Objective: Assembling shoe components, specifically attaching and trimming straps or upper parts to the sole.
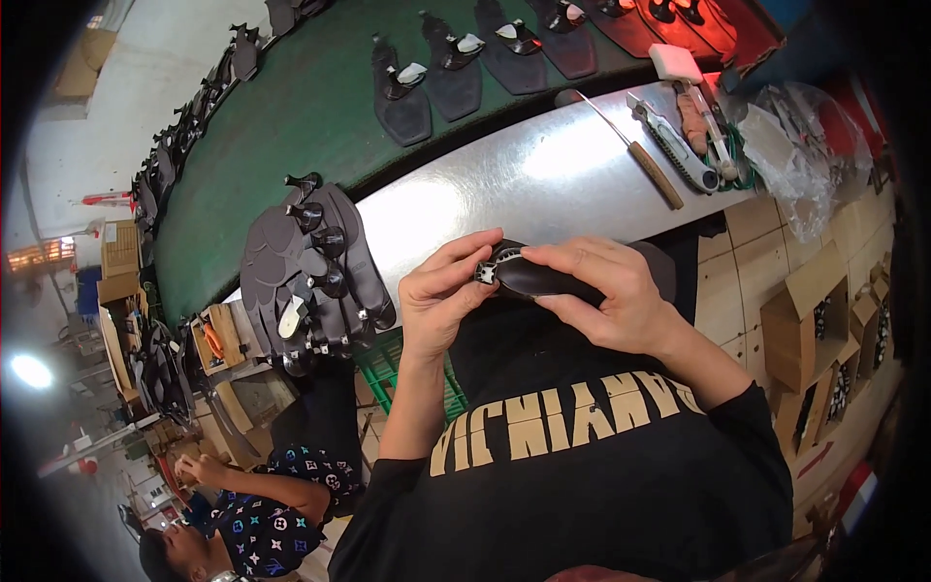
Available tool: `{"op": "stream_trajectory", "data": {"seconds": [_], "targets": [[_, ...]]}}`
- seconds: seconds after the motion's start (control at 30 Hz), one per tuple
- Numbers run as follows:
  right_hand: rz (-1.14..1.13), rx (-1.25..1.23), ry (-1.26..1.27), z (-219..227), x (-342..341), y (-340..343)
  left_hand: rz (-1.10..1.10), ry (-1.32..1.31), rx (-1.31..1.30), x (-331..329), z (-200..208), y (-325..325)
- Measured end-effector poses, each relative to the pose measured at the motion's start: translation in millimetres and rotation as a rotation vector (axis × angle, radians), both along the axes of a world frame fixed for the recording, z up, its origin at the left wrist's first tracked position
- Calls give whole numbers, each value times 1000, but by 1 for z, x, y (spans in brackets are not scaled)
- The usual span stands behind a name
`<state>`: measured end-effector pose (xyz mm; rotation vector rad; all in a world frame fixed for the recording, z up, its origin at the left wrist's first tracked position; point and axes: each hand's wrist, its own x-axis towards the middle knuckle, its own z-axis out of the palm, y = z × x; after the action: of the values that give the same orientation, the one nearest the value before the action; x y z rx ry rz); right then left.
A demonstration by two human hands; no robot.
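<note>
In front of my chest I hold a dark sandal (543, 275) with a shiny, pale-studded part at its left end. My left hand (444, 291) is closed on that end, thumb and fingers pinching around the studded part. My right hand (611, 291) grips the sandal from the other side, fingers on top and thumb below. The sandal's far end lies partly hidden behind my right hand. To the left of my hands, a heap of dark sandals (354, 257) with small heels rests on the metal bench edge.
Beyond the metal ledge (417, 218) runs a green conveyor belt (262, 126) carrying sandals (400, 105) in a row. An awl (650, 170), a utility knife (679, 150) and a white block (676, 63) lie at right, beside a plastic bag (805, 145). Cardboard boxes (795, 320) stand on the floor. A person (281, 504) sits lower left.
</note>
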<state>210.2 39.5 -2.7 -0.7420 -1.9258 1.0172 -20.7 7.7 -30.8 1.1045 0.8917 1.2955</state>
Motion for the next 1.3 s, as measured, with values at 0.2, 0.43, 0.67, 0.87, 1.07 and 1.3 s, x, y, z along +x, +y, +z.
{"op": "stream_trajectory", "data": {"seconds": [0.2,0.43,0.67,0.87,1.07,1.3], "targets": [[-16,58,-72,0,-1,-2,-89,94,53,-3,-2,-2],[-27,94,-178,0,-3,-7,-156,188,45,-4,0,-5],[-22,-164,-110,-11,-5,-4,-79,105,-180,11,1,-10],[43,-142,-129,-19,-7,-2,-30,112,-262,18,3,-13],[107,-41,-156,-29,-8,2,47,128,-324,19,-2,-11],[64,-104,-140,-33,-10,-1,39,152,-358,21,3,-4]]}}
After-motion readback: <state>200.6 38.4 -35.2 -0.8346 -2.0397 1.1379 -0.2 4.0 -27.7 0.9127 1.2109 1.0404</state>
